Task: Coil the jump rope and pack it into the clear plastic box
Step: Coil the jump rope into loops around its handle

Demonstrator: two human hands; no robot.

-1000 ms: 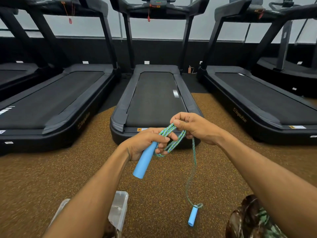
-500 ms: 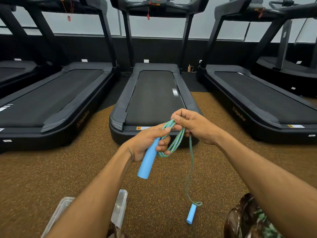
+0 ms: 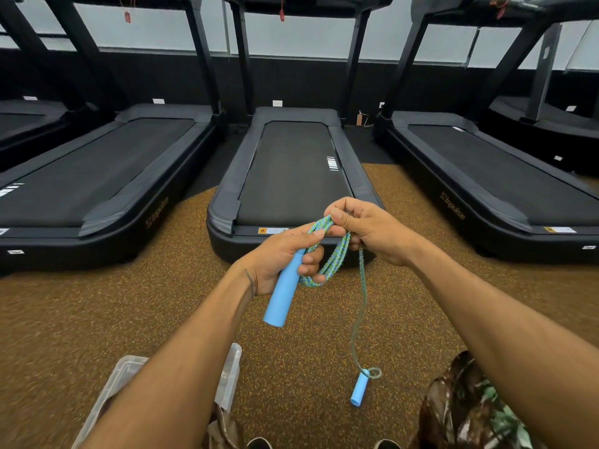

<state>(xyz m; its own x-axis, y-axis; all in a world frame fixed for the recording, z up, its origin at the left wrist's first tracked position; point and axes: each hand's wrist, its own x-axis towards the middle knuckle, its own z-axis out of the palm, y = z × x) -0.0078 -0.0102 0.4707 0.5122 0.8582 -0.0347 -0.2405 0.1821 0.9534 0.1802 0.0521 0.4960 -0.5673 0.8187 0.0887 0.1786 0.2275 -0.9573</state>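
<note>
A green-and-blue braided jump rope [image 3: 335, 257] with light blue handles is partly coiled between my hands. My left hand [image 3: 282, 257] grips one blue handle [image 3: 282, 296] together with several loops of the coil. My right hand [image 3: 366, 231] pinches the top of the loops. A single strand [image 3: 361, 306] hangs from my right hand to the second blue handle [image 3: 360, 387], which dangles just above or on the floor. The clear plastic box [image 3: 231, 371] sits on the floor at the lower left, mostly hidden behind my left forearm.
Three black treadmills stand ahead; the middle treadmill [image 3: 291, 176] has its rear end right behind my hands. The floor [image 3: 81, 319] is brown speckled rubber. My camouflage-clad knees [image 3: 466, 406] and shoe tips show at the bottom edge.
My hands have come slightly closer together with the coil held between them. The hanging strand and lower handle have barely shifted.
</note>
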